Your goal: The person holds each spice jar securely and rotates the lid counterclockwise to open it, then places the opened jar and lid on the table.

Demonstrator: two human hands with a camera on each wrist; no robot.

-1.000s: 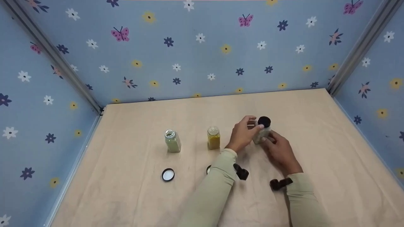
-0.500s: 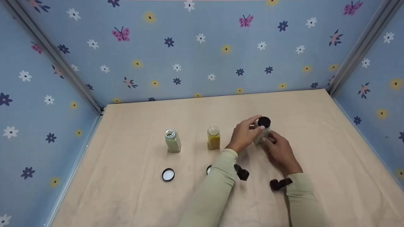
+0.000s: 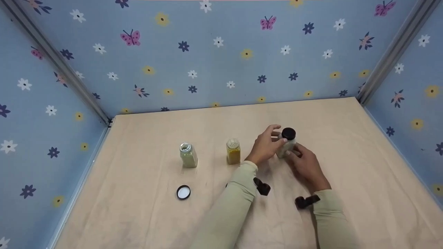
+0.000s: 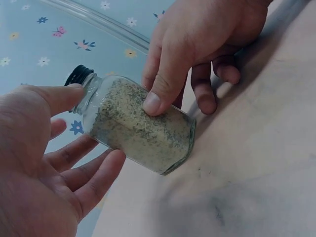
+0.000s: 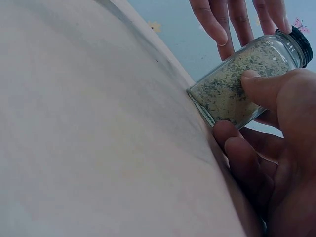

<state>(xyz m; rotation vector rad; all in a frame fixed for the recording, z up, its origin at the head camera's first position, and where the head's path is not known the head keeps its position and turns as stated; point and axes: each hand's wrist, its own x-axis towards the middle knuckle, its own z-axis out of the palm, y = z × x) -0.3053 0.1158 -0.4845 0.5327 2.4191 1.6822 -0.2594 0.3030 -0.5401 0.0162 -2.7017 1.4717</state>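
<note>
A square glass spice jar [image 4: 143,128] filled with pale, green-flecked seasoning stands on the cloth at the right of the head view. Its black cap [image 3: 288,133] is on. My right hand [image 3: 308,167] grips the lower body, thumb on one face and fingers behind. My left hand [image 3: 264,147] is at the neck: its thumb touches the cap's edge, while the other fingers are spread loosely, off the cap. Left of my hands stand an uncapped jar of yellow spice [image 3: 233,152] with a perforated top and an open-mouthed jar of green powder [image 3: 189,156].
A black cap with a white lining [image 3: 183,192] lies inside-up before the green jar. Another dark edge shows beside my left sleeve [image 3: 225,207], which mostly covers it. Flower-patterned panels [image 3: 221,55] border the cloth-covered table [image 3: 145,135] at the back and sides.
My left fingers came onto the cap half a second ago and now stand away from it again. The right hand and the jar stay in place.
</note>
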